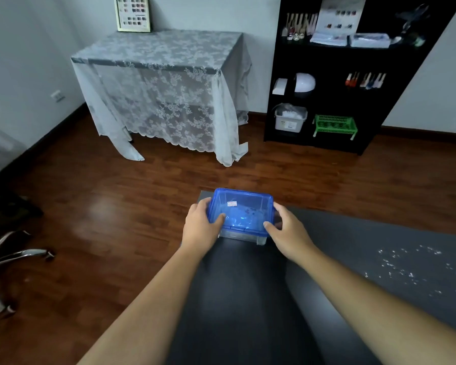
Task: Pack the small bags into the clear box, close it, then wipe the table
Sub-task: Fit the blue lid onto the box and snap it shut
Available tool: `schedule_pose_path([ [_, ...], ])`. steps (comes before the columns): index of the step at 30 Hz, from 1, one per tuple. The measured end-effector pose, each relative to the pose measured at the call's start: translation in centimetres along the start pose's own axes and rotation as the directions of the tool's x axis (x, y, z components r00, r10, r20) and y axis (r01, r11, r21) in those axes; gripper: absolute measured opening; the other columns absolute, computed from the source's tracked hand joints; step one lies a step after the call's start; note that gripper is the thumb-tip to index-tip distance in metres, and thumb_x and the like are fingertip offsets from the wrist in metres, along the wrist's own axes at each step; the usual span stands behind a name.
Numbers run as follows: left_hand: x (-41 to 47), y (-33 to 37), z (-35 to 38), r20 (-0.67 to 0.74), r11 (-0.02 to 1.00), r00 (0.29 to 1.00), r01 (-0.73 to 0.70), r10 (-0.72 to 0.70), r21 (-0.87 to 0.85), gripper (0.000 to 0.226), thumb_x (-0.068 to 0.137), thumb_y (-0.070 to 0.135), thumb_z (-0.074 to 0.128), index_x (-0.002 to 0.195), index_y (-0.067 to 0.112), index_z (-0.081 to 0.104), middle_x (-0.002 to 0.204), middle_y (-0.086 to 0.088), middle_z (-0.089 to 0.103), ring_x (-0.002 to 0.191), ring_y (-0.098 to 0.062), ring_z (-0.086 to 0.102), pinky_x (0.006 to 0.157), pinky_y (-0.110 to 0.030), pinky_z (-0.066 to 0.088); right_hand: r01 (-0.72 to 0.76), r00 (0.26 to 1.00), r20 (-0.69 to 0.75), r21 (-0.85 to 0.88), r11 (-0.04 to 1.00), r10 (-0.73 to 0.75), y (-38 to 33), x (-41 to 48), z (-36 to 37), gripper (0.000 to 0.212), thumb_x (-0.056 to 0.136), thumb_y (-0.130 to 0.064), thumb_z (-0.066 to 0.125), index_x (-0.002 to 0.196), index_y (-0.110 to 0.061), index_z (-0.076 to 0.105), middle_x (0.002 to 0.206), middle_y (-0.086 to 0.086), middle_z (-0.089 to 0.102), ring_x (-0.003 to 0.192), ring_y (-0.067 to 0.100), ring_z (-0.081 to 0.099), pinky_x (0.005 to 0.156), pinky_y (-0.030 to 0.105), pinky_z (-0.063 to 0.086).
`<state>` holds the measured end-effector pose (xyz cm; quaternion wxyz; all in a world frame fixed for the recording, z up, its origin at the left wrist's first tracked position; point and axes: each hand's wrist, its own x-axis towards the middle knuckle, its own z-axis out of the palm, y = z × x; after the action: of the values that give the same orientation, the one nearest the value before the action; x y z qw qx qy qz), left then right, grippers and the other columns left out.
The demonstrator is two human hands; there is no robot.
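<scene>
**Both hands on the box**

My left hand [202, 226] and right hand [287, 229] squeeze the sides of the clear box [241, 219]. Its blue lid [244, 204] is on. It sits at the far corner of the gray table [353, 259]. White bits [411, 264] lie to the right.

A: What colour is the box lid [241, 206]?
B: Translucent blue, with a small white and red label [232, 203]. The box [244, 237] under it is clear.
A: And the desk [353, 259]?
B: Dark grey, with white specks [416, 264] scattered on the right.
A: Behind it?
B: Reddish-brown wood floor [116, 196], a white floral lace cloth [163, 101], a black shelf unit [324, 101] holding a green basket [334, 126].
</scene>
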<state>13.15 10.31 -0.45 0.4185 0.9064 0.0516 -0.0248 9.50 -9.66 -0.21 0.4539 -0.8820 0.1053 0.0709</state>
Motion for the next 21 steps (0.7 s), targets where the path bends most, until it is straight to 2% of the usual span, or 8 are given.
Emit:
schedule_pose_path([
  [4, 0.5, -1.0, -0.2, 0.093, 0.951, 0.977, 0.208, -0.192, -0.229, 0.063, 0.074, 0.040, 0.074, 0.128, 0.021, 0.046, 0.112, -0.001, 0.055, 0.099, -0.014, 0.058, 0.083, -0.025, 0.043, -0.157, 0.988, 0.022, 0.150, 0.976, 0.156, 0.9, -0.1, 0.5, 0.069, 0.087, -0.040, 0.058, 0.145, -0.025, 0.024, 0.136, 0.002, 0.049, 0.122, 0.021, 0.049, 0.103, 0.041, 0.041],
  [6, 0.6, -1.4, -0.3, 0.226, 0.847, 0.923, 0.378, -0.312, -0.373, 0.073, 0.071, 0.045, 0.075, 0.131, 0.021, 0.042, 0.112, 0.000, 0.058, 0.092, -0.010, 0.060, 0.069, -0.024, 0.045, -0.262, 0.965, 0.094, 0.305, 0.916, 0.245, 1.3, -0.1, 0.9, 0.073, 0.086, -0.045, 0.057, 0.145, -0.025, 0.020, 0.124, -0.001, 0.057, 0.110, 0.018, 0.056, 0.097, 0.037, 0.045],
  [8, 0.6, -1.8, -0.3, 0.283, 0.789, 0.892, 0.446, -0.353, -0.423, 0.075, 0.070, 0.046, 0.076, 0.131, 0.020, 0.040, 0.109, 0.002, 0.060, 0.087, -0.006, 0.061, 0.060, -0.022, 0.043, -0.303, 0.953, 0.125, 0.401, 0.865, 0.276, 1.5, 0.0, 1.2, 0.074, 0.086, -0.043, 0.059, 0.146, -0.023, 0.020, 0.106, -0.004, 0.061, 0.097, 0.015, 0.061, 0.087, 0.034, 0.050],
  [11, 1.1, -2.2, -0.3, 0.213, 0.777, 0.913, 0.408, -0.349, -0.480, 0.073, 0.068, 0.036, 0.080, 0.130, 0.016, 0.045, 0.109, -0.003, 0.063, 0.085, -0.008, 0.063, 0.061, -0.021, 0.046, -0.272, 0.959, 0.043, 0.427, 0.863, 0.281, 1.6, 0.1, 1.3, 0.076, 0.081, -0.040, 0.067, 0.143, -0.021, 0.026, 0.104, -0.002, 0.061, 0.094, 0.012, 0.061, 0.089, 0.036, 0.051],
  [13, 1.3, -2.3, -0.5, 0.145, 0.798, 0.935, 0.352, -0.323, -0.489, 0.069, 0.068, 0.027, 0.082, 0.127, 0.013, 0.050, 0.106, -0.005, 0.066, 0.090, -0.014, 0.065, 0.076, -0.028, 0.052, -0.227, 0.964, -0.033, 0.428, 0.875, 0.266, 1.5, -0.1, 1.2, 0.074, 0.079, -0.034, 0.071, 0.139, -0.020, 0.032, 0.101, -0.005, 0.061, 0.094, 0.011, 0.060, 0.087, 0.033, 0.050],
  [15, 1.2, -2.1, -0.8, 0.083, 0.854, 0.956, 0.288, -0.280, -0.432, 0.058, 0.067, 0.020, 0.082, 0.120, 0.013, 0.058, 0.103, -0.005, 0.068, 0.095, -0.018, 0.066, 0.089, -0.033, 0.052, -0.166, 0.970, -0.094, 0.408, 0.898, 0.222, 1.1, -0.5, 1.2, 0.064, 0.078, -0.028, 0.073, 0.132, -0.019, 0.039, 0.096, -0.013, 0.059, 0.088, 0.002, 0.058, 0.073, 0.021, 0.046],
  [18, 0.9, -1.5, -1.0, 0.003, 0.915, 0.980, 0.187, -0.200, -0.358, 0.028, 0.069, 0.014, 0.080, 0.093, 0.022, 0.069, 0.084, 0.006, 0.069, 0.079, -0.009, 0.063, 0.080, -0.024, 0.052, -0.091, 0.976, -0.159, 0.319, 0.943, 0.148, 0.4, -0.8, 1.5, 0.050, 0.080, -0.021, 0.071, 0.122, -0.019, 0.044, 0.100, -0.010, 0.057, 0.082, 0.001, 0.054, 0.069, 0.020, 0.041],
  [21, 0.8, -1.2, -1.0, -0.039, 0.947, 0.988, 0.131, -0.149, -0.293, 0.024, 0.070, 0.013, 0.079, 0.077, 0.030, 0.065, 0.075, 0.013, 0.065, 0.069, -0.003, 0.058, 0.074, -0.019, 0.048, -0.060, 0.980, -0.169, 0.262, 0.963, 0.107, 0.0, -1.0, 1.7, 0.044, 0.084, -0.020, 0.067, 0.120, -0.018, 0.042, 0.108, -0.002, 0.058, 0.084, 0.010, 0.057, 0.072, 0.023, 0.041],
])
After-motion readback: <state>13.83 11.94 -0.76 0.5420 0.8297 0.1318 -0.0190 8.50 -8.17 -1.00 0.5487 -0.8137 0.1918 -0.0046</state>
